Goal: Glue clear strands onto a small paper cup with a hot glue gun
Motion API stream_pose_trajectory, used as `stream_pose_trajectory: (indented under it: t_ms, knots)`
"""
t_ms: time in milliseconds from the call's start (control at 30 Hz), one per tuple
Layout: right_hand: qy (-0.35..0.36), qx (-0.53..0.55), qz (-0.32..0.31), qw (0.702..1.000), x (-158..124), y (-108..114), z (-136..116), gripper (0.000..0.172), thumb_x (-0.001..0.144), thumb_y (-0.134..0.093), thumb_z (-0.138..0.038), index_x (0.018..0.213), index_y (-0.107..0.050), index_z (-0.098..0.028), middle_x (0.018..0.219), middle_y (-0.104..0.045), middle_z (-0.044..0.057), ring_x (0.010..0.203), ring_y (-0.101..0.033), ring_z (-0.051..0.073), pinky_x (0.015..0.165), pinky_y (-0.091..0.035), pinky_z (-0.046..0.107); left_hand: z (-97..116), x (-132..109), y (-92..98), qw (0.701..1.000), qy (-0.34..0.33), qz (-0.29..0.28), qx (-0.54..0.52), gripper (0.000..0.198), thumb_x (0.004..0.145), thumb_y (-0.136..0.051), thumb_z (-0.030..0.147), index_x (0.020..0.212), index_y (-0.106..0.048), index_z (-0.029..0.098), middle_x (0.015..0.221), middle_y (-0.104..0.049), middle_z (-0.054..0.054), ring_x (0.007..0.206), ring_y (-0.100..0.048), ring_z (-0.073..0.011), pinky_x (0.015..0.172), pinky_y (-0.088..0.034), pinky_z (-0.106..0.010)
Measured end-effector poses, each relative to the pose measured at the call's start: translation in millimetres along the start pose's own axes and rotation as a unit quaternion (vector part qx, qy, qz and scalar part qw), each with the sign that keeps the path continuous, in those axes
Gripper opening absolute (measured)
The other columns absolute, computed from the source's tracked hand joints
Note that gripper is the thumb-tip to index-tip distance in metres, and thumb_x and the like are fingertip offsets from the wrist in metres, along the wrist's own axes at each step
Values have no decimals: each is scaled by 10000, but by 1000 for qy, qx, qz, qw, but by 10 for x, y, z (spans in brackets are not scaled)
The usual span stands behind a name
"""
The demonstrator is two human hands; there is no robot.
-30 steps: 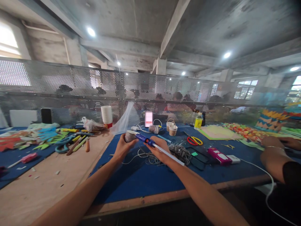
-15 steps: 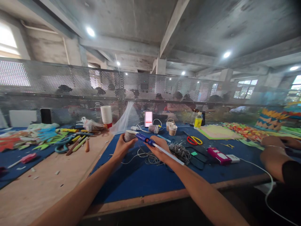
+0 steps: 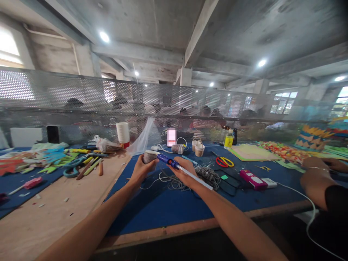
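My left hand is closed around a small paper cup wrapped in grey yarn, its pale rim tilted up. My right hand grips a blue glue gun, with a long white glue stick sticking out behind toward my forearm. The gun's tip is at the cup's rim; whether it touches cannot be made out. Beside and behind my right hand lies a loose heap of grey yarn. Another yarn-wrapped cup lies on its side farther back.
Red-and-yellow scissors, small handled cups, a yellow-labelled bottle and a magenta box stand or lie ahead and right. Tools lie left. A co-worker's arm rests at far right, near a white cable.
My left hand has turned the cup slightly, so more of its wrapped side shows. The glue gun and my right hand have hardly moved.
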State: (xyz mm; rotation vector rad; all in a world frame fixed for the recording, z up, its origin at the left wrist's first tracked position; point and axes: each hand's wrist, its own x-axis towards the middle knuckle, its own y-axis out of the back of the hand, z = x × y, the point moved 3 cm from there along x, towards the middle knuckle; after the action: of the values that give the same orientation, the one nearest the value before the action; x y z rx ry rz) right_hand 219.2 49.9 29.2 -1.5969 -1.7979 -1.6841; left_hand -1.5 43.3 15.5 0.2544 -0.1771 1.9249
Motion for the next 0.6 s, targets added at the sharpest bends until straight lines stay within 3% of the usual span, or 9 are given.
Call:
stream_pose_trajectory:
  t_ms: [333,600]
  knots:
    - [-18,-4,-2,1000,22,27,-19,244,977,-648,-385,804,-611,-216,784,-668,2,674,-572,158,623,-345,262,41,-34,-27,999,16,-12,-41,538,691,-872,345,1116,-604,153,883,-685,-35,678,-672,-167,627,-616,-316]
    - [-19,-10,-2,1000,21,23,-5,246,981,-650,-387,808,-609,-217,788,-670,-2,678,-576,151,627,-349,255,32,-36,-31,997,23,-23,-67,559,669,-888,340,1123,-618,155,918,-691,-43,724,-683,-184,655,-635,-341]
